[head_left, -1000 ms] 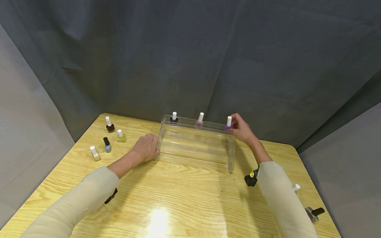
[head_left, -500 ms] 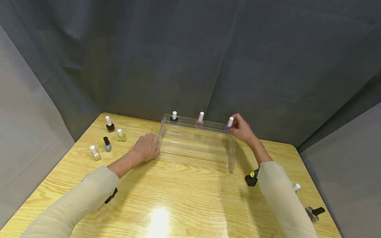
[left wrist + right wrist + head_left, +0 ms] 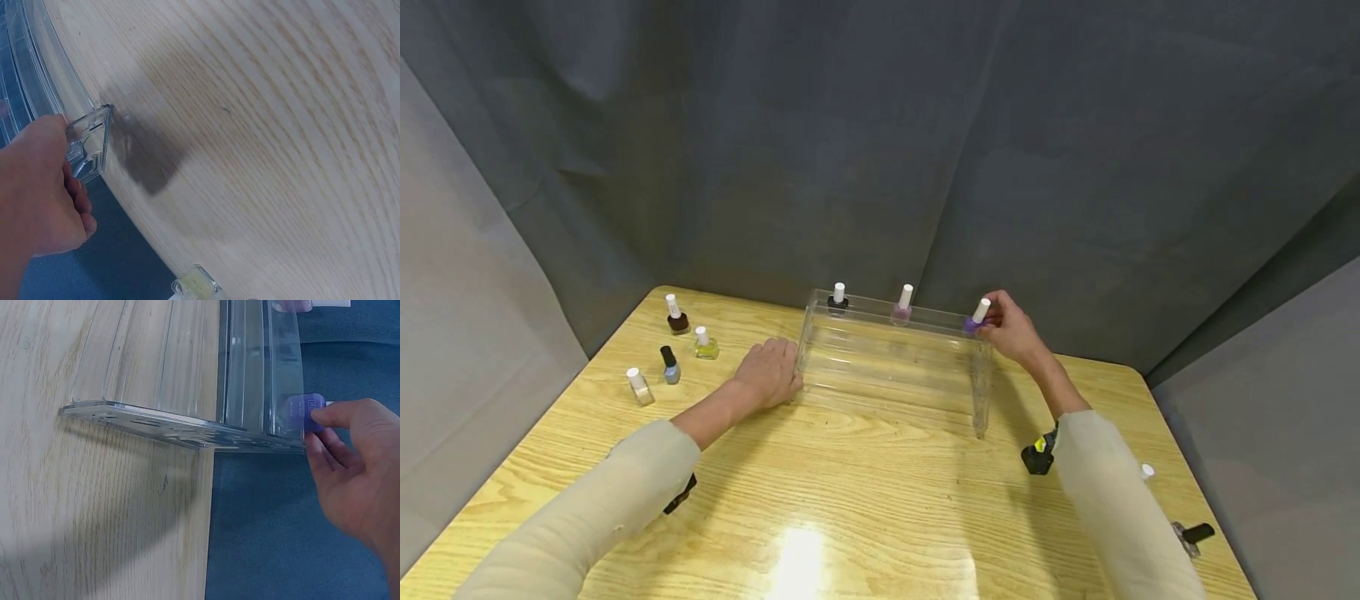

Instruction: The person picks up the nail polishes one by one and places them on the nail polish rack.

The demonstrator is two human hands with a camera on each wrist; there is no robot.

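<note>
A clear acrylic tiered display rack point(image 3: 891, 367) stands on the wooden table. My left hand point(image 3: 769, 372) grips its left side panel; in the left wrist view the fingers point(image 3: 80, 206) curl behind that panel. At the top tier's right end, my right hand point(image 3: 1011, 329) pinches a purple nail polish bottle point(image 3: 305, 412) between thumb and fingers. Its white cap leans to the right, and the bottle's base sits behind the tier's clear front lip. On the same tier stand a black nail polish bottle point(image 3: 838, 302) at the left and a pale pink one point(image 3: 902, 311) in the middle.
Several bottles stand at the table's left: dark brown point(image 3: 678, 322), yellow point(image 3: 707, 348), light blue point(image 3: 672, 372) and cream point(image 3: 642, 390). Near the right edge are a black-capped bottle point(image 3: 1191, 537) and a white cap point(image 3: 1147, 472), partly behind the sleeve. A dark curtain point(image 3: 880, 150) hangs behind.
The purple bottle has tilted, its white cap shifting slightly right and down. My right hand has lowered a little with it. My left hand stays on the rack.
</note>
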